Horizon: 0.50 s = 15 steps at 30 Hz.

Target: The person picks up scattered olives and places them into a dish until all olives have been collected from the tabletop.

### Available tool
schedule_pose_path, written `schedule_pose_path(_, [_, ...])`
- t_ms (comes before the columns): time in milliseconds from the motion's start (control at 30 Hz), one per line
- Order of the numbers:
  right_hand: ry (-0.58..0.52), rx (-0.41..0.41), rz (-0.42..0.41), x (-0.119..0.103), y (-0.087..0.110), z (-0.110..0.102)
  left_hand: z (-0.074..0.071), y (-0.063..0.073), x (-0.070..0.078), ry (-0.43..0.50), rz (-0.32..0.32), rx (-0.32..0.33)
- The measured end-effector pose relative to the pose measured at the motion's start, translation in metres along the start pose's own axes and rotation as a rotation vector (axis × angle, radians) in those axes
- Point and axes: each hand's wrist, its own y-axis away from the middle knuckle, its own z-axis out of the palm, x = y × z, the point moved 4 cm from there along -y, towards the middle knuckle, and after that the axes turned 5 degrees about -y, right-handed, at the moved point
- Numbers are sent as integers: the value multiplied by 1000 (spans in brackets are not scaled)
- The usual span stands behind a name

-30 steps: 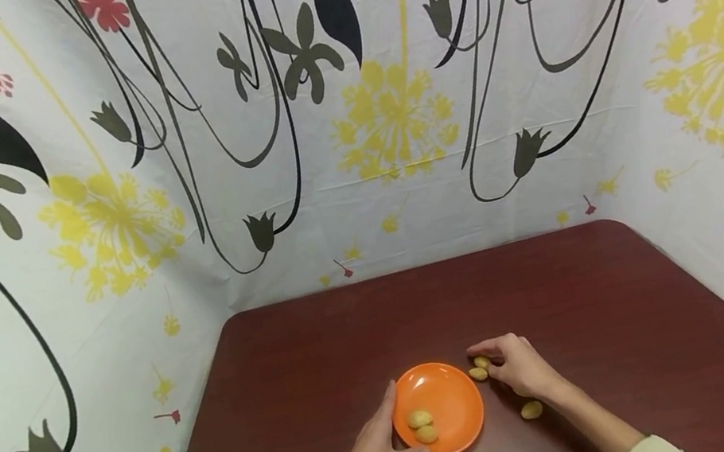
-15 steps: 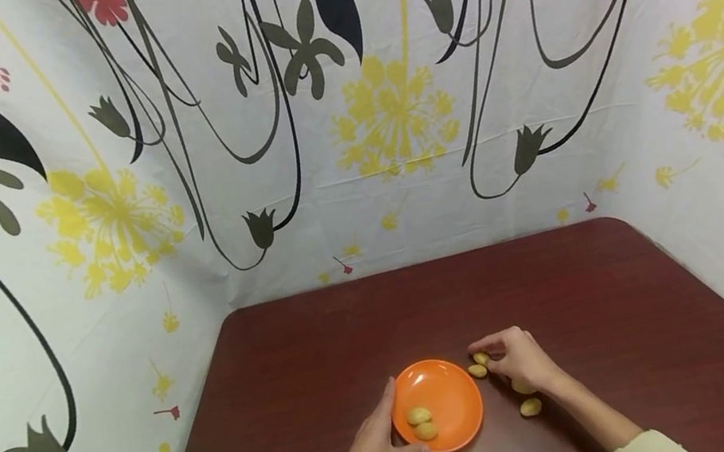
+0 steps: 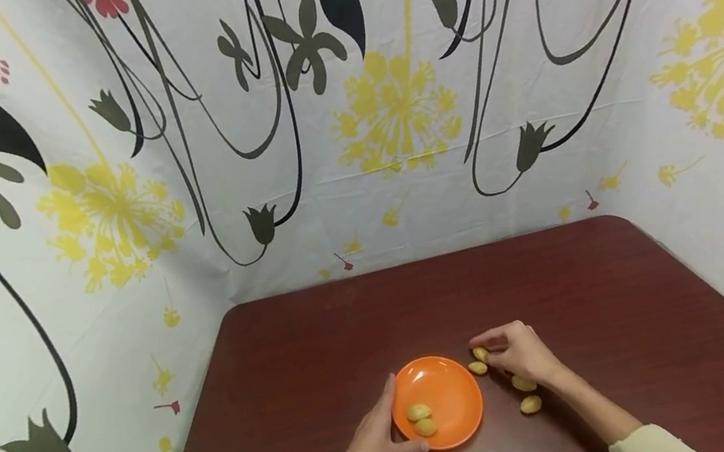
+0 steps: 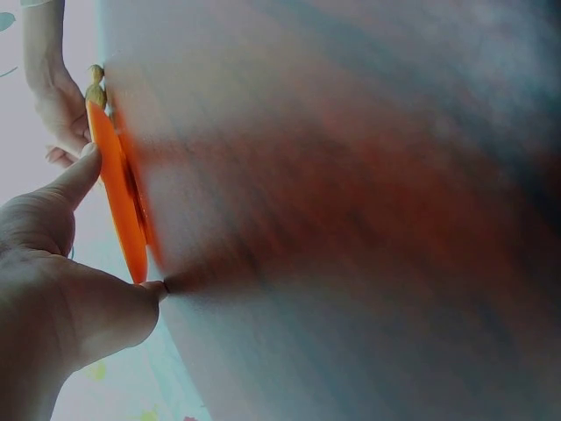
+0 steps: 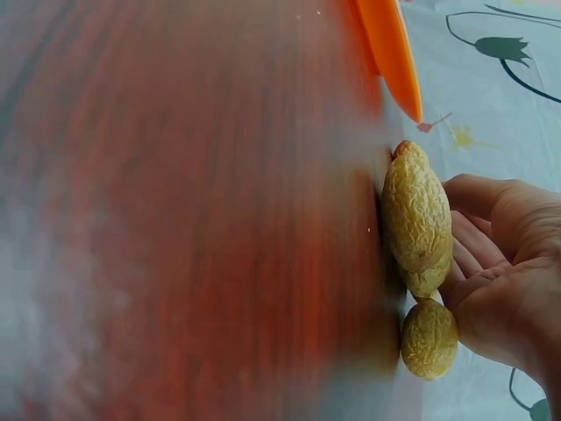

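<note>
My left hand (image 3: 374,442) holds the rim of an orange plate (image 3: 452,396), thumb at the near side and fingers along the left edge. Two small, wrinkled yellow potatoes (image 3: 420,412) lie on the plate, touching each other. Just right of the plate, my right hand (image 3: 521,355) pinches a potato (image 3: 480,354) between thumb and finger, low at the table. Another potato (image 3: 477,368) lies close beside it, near the plate's rim. In the right wrist view, a wrinkled potato (image 5: 419,219) hides some of the right fingers, so their contact is not visible there.
Two more potatoes lie on the table below the right wrist, one (image 3: 524,383) partly beside the forearm and one (image 3: 530,405) nearer. The dark red-brown table (image 3: 324,338) meets a flower-patterned cloth wall (image 3: 325,184) behind and at both sides.
The right hand has shifted very slightly right, and a potato below its wrist that was hidden now shows. The left hand and plate stay put; the head view has tilted a little.
</note>
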Motion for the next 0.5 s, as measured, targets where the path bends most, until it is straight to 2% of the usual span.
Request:
schedule_pose_path(267, [-31, 43, 5, -3, -6, 1, 0, 1, -1, 1, 8, 7])
schedule_pose_path(500, [-212, 23, -22, -18, -14, 10, 0, -1, 0, -6, -1, 6])
